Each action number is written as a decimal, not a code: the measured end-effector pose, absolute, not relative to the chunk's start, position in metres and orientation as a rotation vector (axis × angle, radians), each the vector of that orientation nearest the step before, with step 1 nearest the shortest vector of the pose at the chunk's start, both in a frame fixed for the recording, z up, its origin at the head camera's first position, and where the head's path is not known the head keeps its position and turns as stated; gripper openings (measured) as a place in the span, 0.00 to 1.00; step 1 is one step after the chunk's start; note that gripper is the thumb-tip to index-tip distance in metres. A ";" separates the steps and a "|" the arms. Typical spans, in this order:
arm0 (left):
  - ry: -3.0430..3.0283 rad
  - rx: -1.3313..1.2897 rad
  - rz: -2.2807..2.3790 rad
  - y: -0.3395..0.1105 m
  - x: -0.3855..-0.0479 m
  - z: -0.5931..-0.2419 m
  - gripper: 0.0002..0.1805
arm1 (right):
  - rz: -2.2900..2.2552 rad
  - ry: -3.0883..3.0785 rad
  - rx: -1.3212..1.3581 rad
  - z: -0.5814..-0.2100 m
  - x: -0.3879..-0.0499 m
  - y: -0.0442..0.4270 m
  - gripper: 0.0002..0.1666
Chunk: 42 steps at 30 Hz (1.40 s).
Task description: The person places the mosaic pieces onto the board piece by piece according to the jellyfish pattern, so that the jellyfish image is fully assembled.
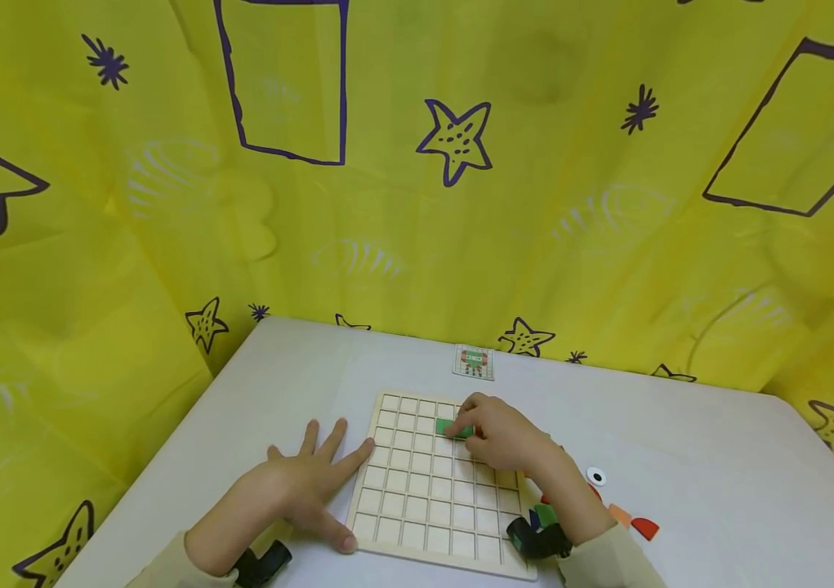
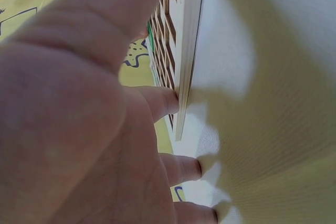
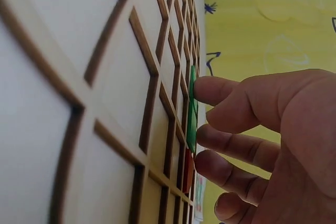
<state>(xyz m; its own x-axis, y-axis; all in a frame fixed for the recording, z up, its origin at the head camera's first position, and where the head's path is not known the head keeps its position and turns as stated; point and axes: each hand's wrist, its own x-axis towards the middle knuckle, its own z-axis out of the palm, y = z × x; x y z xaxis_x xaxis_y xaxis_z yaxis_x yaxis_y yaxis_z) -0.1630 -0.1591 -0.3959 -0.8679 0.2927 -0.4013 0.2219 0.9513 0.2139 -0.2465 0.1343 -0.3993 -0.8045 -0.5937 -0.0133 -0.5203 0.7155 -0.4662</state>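
Observation:
A pale wooden grid board (image 1: 421, 490) lies on the white table. My right hand (image 1: 501, 433) is over its far right part, its fingertips pressing on flat green tiles (image 1: 443, 427) set in the grid. From the right wrist view, the index fingertip touches the green piece (image 3: 192, 108), and a red piece (image 3: 187, 170) sits beside it in the board, partly behind the fingers. Spread out at the board's left side is my left hand (image 1: 302, 487), with index finger and thumb against the edge (image 2: 189, 51). It holds nothing.
Behind the board lies a small printed pattern card (image 1: 473, 362). Right of the board are loose pieces, partly under my right forearm: a white eye disc (image 1: 596, 477), a red piece (image 1: 645, 528), an orange piece (image 1: 618, 514) and a green one (image 1: 546, 515). A yellow curtain (image 1: 387, 212) surrounds the table.

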 end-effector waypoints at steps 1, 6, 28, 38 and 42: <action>2.665 0.373 0.221 -0.159 -0.163 -0.396 0.67 | -0.671 2.757 -0.917 -0.400 -0.246 0.134 0.21; 2.663 0.366 0.211 -0.159 -0.162 -0.395 0.67 | -0.756 2.713 -0.909 -0.398 -0.246 0.138 0.22; 2.660 0.368 0.233 -0.159 -0.162 -0.394 0.67 | -0.799 2.757 -0.610 -0.381 -0.269 0.214 0.16; 2.661 0.363 0.250 -0.160 -0.163 -0.394 0.67 | -0.732 2.683 -0.456 -0.384 -0.269 0.224 0.17; 2.659 0.352 0.253 -0.159 -0.163 -0.395 0.67 | -0.738 2.688 -0.420 -0.387 -0.270 0.225 0.16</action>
